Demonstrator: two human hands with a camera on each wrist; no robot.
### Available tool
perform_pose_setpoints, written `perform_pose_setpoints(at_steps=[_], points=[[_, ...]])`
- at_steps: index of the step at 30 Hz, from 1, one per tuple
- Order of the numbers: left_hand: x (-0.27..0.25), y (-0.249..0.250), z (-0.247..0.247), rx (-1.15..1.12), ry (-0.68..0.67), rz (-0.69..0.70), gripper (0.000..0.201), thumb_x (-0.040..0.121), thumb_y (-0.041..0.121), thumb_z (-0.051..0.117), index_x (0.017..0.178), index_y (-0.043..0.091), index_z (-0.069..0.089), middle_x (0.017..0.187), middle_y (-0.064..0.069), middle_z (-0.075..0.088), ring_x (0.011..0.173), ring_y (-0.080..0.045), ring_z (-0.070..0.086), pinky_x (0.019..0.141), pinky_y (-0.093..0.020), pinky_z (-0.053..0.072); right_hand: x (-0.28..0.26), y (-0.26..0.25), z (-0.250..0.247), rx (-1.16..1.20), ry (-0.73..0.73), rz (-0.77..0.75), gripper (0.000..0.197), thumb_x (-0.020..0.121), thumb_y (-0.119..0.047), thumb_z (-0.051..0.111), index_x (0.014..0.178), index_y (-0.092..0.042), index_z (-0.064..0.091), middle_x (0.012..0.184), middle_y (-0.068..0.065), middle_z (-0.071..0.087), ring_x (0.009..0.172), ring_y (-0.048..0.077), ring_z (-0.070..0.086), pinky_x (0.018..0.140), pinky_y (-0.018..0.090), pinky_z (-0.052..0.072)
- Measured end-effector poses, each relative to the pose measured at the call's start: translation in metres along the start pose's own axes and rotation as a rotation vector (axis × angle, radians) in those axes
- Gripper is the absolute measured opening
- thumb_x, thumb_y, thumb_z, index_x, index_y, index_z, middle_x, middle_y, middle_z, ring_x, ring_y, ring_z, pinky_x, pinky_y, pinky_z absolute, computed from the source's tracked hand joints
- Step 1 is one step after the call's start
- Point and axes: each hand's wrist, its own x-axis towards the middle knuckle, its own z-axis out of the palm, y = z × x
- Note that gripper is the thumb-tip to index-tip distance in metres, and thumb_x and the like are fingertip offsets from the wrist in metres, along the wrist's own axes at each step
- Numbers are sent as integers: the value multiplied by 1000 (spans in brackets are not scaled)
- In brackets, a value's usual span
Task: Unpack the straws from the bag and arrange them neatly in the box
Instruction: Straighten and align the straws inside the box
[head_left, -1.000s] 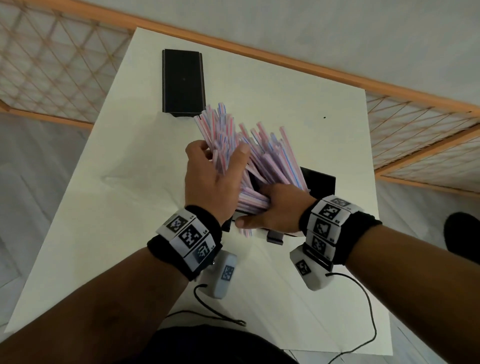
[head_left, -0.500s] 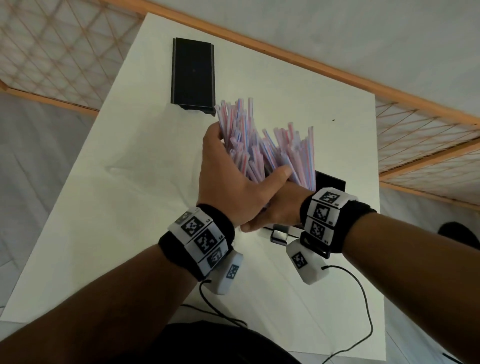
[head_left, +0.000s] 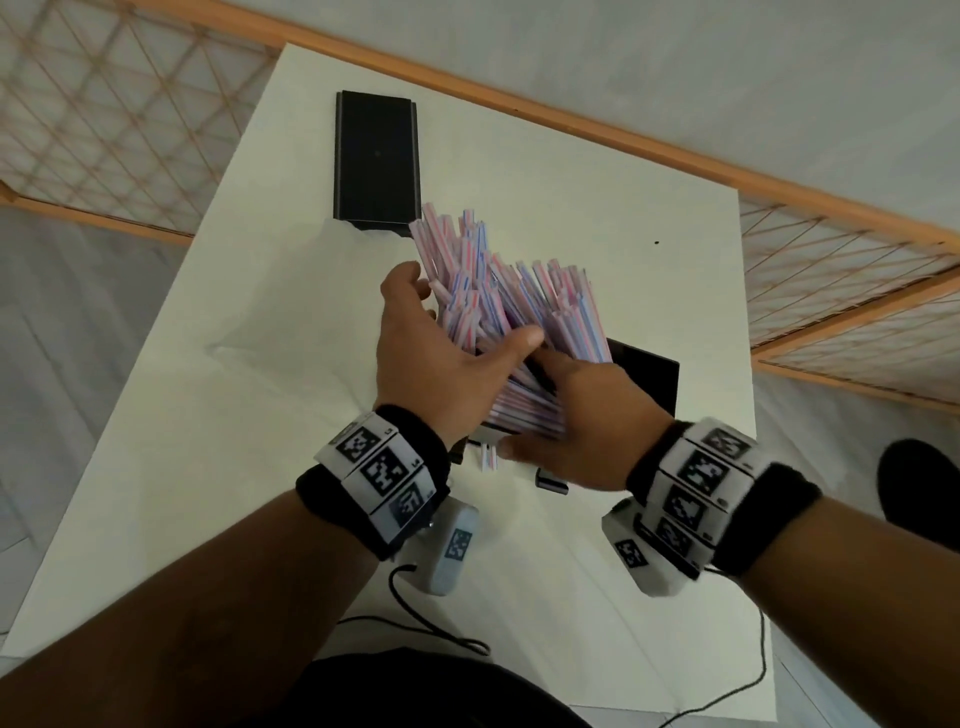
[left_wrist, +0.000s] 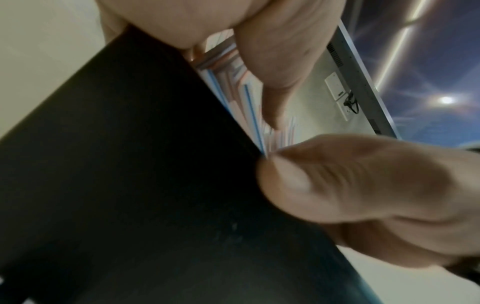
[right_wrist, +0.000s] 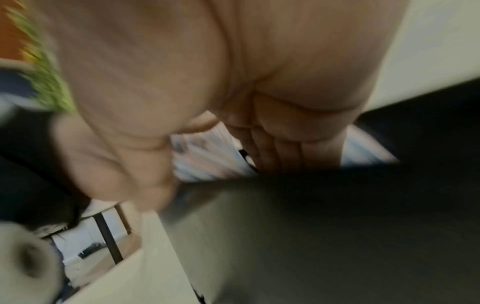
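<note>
A thick bundle of pink, blue and white striped straws (head_left: 511, 306) stands tilted, its lower ends in the black box (head_left: 647, 376) near the table's right edge. My left hand (head_left: 441, 358) wraps the bundle from the left, thumb across the front. My right hand (head_left: 576, 421) grips the lower ends at the box's near end. In the left wrist view, thumb and fingers (left_wrist: 337, 195) hold straws (left_wrist: 249, 102) against the box wall (left_wrist: 130, 185). The blurred right wrist view shows straws (right_wrist: 207, 158) between thumb and fingers above the box (right_wrist: 311, 226). A clear bag (head_left: 270, 332) lies flat on the left.
The black lid (head_left: 376, 161) lies at the far side of the white table (head_left: 597, 171). One loose straw (head_left: 487, 457) lies just in front of the box. Wrist cables (head_left: 441, 634) trail over the near edge. Wooden lattice railings flank the table.
The bundle has tipped more upright and sunk towards the box. My left hand has slid lower on the straws; my right hand has moved over their lower ends.
</note>
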Motion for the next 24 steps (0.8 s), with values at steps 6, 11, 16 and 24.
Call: perform_pose_setpoints(at_steps=[6,11,16,24], points=[[0,6,-2,-182,5,-69,83,85,71,53,144,14,36,122,5,53,100,4,57,71,1,42,-14,4,10,19,32,-35,36,79,-45,74,105,-22,64,94,-4,67,87,18,64,79,34,54],[-1,3,0,-158,-4,11,68,92,59,56,133,7,41,102,18,52,81,26,55,69,1,41,0,9,17,90,-45,17,31,78,-48,72,98,-27,64,84,-7,66,74,13,65,72,32,56],[1,2,2,-139,-4,20,75,84,64,56,132,9,43,108,13,56,87,18,58,72,0,42,11,1,17,66,-69,60,44,73,-60,74,93,-26,56,84,-9,59,74,12,59,66,29,50],[-5,0,5,24,-20,101,87,64,73,72,125,21,38,120,7,55,110,-12,62,94,-33,55,33,-14,17,120,-312,58,71,78,-61,69,135,-24,50,118,-6,63,102,16,62,97,34,50]])
